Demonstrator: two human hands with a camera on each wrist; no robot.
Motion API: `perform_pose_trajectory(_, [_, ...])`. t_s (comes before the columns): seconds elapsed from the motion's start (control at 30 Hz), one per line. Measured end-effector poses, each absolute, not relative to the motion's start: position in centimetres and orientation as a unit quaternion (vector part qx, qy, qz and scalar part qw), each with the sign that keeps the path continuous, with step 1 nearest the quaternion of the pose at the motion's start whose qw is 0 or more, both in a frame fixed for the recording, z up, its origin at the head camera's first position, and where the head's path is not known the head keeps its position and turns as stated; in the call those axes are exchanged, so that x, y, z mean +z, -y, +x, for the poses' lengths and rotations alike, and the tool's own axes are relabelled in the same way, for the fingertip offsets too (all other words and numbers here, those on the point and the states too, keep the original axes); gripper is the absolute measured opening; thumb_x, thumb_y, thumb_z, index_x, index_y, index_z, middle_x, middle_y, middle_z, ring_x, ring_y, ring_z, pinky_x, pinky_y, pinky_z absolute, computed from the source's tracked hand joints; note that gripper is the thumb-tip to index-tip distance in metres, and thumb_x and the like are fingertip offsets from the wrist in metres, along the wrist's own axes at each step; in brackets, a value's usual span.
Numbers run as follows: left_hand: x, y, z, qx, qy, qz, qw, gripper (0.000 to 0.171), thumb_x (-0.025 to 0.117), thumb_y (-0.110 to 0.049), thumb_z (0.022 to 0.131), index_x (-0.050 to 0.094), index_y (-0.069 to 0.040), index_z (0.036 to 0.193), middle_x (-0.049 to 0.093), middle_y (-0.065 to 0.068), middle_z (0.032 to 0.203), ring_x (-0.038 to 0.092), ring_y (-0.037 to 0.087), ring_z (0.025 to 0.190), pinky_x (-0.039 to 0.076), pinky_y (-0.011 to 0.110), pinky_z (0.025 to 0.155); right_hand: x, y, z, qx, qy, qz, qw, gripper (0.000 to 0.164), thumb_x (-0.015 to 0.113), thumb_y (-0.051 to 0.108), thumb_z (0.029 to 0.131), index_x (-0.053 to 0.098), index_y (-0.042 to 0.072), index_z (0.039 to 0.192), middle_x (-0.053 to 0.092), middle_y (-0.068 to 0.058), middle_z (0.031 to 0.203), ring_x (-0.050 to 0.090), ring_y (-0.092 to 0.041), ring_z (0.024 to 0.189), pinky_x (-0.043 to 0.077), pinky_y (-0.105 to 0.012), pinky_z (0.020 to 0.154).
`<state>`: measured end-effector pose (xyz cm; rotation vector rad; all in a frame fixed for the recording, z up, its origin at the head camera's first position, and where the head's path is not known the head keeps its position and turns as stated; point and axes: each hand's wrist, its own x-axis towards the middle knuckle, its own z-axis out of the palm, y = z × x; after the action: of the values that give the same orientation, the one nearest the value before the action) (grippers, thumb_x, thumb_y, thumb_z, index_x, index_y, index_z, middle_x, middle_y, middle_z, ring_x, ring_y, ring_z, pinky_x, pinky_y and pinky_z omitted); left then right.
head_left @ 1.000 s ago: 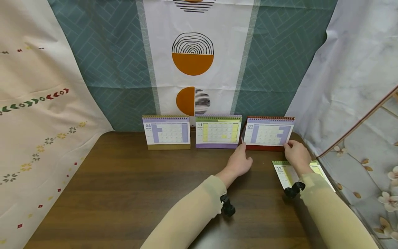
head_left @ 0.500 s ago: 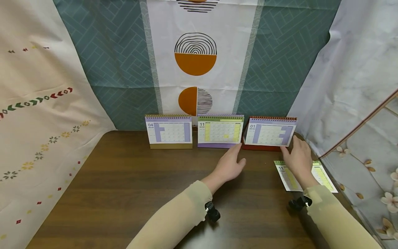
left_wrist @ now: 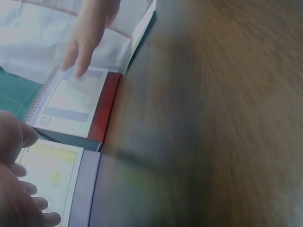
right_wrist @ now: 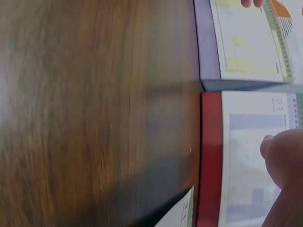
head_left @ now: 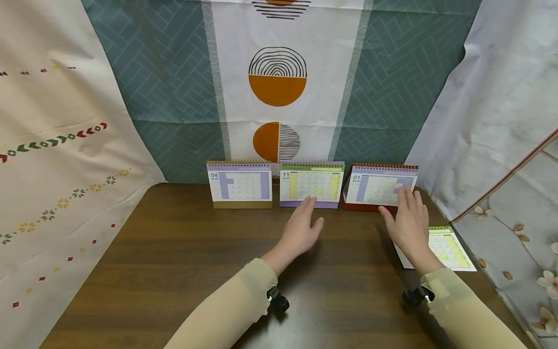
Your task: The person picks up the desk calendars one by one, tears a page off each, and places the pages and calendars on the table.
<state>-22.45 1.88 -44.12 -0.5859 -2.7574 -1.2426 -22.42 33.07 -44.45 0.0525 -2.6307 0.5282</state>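
Standing: 04 cal (head_left: pixel 241 186), 11 cal (head_left: pixel 305 180), 01 cal (head_left: pixel 374 186), lined up on tbl (head_left: pixel 196 257).
L hand (head_left: pixel 298 230): fingers straightened, held nr 11 cal.
R hand (head_left: pixel 407 225): spread, held nr 01 cal (flat page (head_left: pixel 449 248) part-hidden).

In the head view I have both arms reaching forward from the bottom edge: the left arm (head_left: pixel 222 310) slants up to the right, the right arm (head_left: pixel 471 310) up to the left, with pale sleeves (head_left: pixel 257 278) down to the wrists (head_left: pixel 273 260). My left hand (head_left: pixel 298 233) shows its back, fingers straight and close together, thumb angled out to the right. My right hand (head_left: pixel 407 227) shows its back too, fingers straight and slightly parted at the tips, thumb set wide to the left. Both hands are free and well apart. In the right wrist view I get mostly the right thumb
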Motion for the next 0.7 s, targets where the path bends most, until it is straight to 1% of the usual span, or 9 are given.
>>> perform_pose_trajectory(0.07, [-44.2,-1.4,-22.4,-0.408,0.893,-0.185,0.037,0.069,0.061,-0.026,0.114,0.032,-0.003,0.172,0.028,0.018,0.179,0.027,0.032,0.165,0.026,0.049,0.131,-44.5,-32.5,-22.4,0.188,0.954,0.027,0.23,0.084,0.071,0.027,0.108,0.026,-0.012,0.167,0.026,-0.039,0.171,0.015,-0.058,0.161,0.01,-0.077,0.126])
perform_pose_trajectory(0.2, [-44.4,-0.4,-22.3,-0.414,0.895,-0.16,0.043,0.074,0.06,-0.03,0.115,0.024,-0.005,0.175,0.021,0.017,0.182,0.022,0.033,0.166,0.024,0.052,0.131,-44.4,-31.5,-22.4,0.179,0.956,0.041,0.231,0.085,0.072,0.028,0.108,0.027,-0.01,0.168,0.027,-0.038,0.172,0.02,-0.059,0.159,0.01,-0.076,0.126])
perform_pose_trajectory(0.37, [-44.7,0.8,-22.4,-0.401,0.903,-0.141,0.061,0.074,0.059,-0.031,0.116,0.023,-0.005,0.175,0.015,0.016,0.183,0.018,0.037,0.167,0.021,0.055,0.132,-44.3,-30.1,-22.4,0.162,0.959,0.054,0.225,0.086,0.071,0.033,0.109,0.026,-0.007,0.17,0.027,-0.036,0.173,0.021,-0.057,0.159,0.01,-0.075,0.127])
perform_pose_trajectory(0.47, [-44.9,1.4,-22.5,-0.399,0.903,-0.139,0.071,0.074,0.058,-0.03,0.116,0.023,-0.003,0.175,0.015,0.017,0.183,0.017,0.038,0.167,0.021,0.055,0.132,-44.4,-29.3,-22.4,0.158,0.961,0.059,0.221,0.086,0.071,0.035,0.109,0.027,-0.006,0.17,0.028,-0.035,0.173,0.021,-0.056,0.16,0.012,-0.076,0.126])
perform_pose_trajectory(0.7, [-45.4,2.6,-23.1,-0.413,0.899,-0.125,0.076,0.073,0.058,-0.027,0.116,0.022,-0.001,0.174,0.016,0.017,0.183,0.018,0.039,0.167,0.022,0.055,0.131,-44.5,-27.0,-22.5,0.166,0.962,0.07,0.207,0.087,0.072,0.036,0.108,0.028,-0.006,0.17,0.029,-0.033,0.173,0.024,-0.055,0.16,0.015,-0.076,0.125])
